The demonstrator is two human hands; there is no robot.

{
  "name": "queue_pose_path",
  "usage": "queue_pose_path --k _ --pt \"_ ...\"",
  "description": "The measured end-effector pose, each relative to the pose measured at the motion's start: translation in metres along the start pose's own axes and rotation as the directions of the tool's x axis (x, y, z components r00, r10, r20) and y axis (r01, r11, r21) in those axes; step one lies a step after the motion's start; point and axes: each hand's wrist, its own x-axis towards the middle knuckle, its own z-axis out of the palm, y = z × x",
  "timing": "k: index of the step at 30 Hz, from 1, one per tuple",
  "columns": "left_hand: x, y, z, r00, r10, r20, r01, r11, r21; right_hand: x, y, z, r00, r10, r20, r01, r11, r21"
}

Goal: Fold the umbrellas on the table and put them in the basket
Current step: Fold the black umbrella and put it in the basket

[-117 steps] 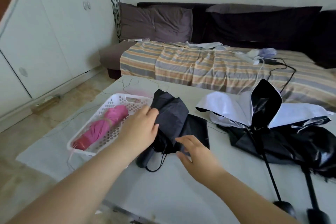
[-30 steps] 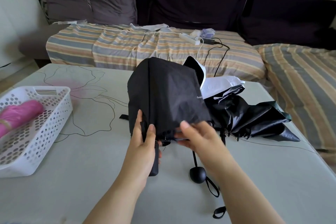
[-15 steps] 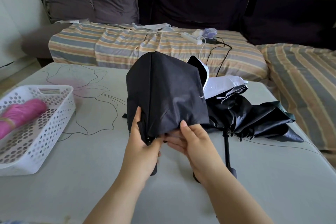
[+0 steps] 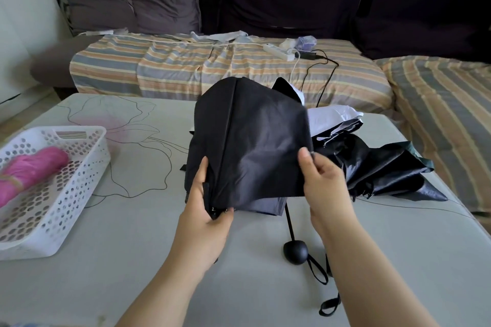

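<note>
A wide grey table (image 4: pixel 132 260) with a faint line-drawn flower fills the lower view, and behind it runs a dark sofa (image 4: pixel 279 8) spread with a striped blanket (image 4: pixel 172 69). Above the table's middle, a black umbrella (image 4: pixel 247 146) is held upright between two bare hands, its loose canopy hanging open like a dark sheet. The left hand (image 4: pixel 206 210) grips the umbrella at its lower left edge, thumb up along the fabric and fingers curled round the gathered ribs. The right hand (image 4: pixel 322 180) pinches the canopy's right edge between thumb and fingers, a little higher than the left. Just behind and to the right of the held umbrella, a second umbrella (image 4: pixel 372 164), black and white, lies crumpled on the table, its thin shaft running toward the viewer and ending in a round black handle (image 4: pixel 295 251) between the two forearms. At the table's left edge sits a white perforated basket (image 4: pixel 79 167), well apart from both hands, with a rolled pink umbrella (image 4: pixel 32 170) lying inside it. On the blanket, far back, rests a white power strip (image 4: pixel 277 51) with cables.
</note>
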Motion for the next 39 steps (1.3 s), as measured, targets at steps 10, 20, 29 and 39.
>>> queue_pose_path --k 10,20,29,39 --pt "0.002 0.004 -0.002 0.997 -0.074 0.025 0.077 0.984 -0.163 0.001 -0.007 -0.019 0.974 0.132 0.184 -0.184 0.935 0.303" --pt "-0.007 0.014 0.001 0.990 0.006 0.139 0.020 0.983 -0.183 -0.023 -0.023 0.008 0.854 0.073 0.515 -0.402 0.720 0.565" --pt "0.000 -0.004 0.000 0.997 -0.047 0.057 0.052 0.995 -0.088 -0.022 -0.020 0.006 0.885 0.087 0.457 -0.423 0.561 0.711" --pt "-0.008 0.011 0.007 0.999 -0.040 0.024 0.042 0.993 -0.114 -0.048 0.000 0.041 0.963 0.163 0.213 -0.211 0.952 0.223"
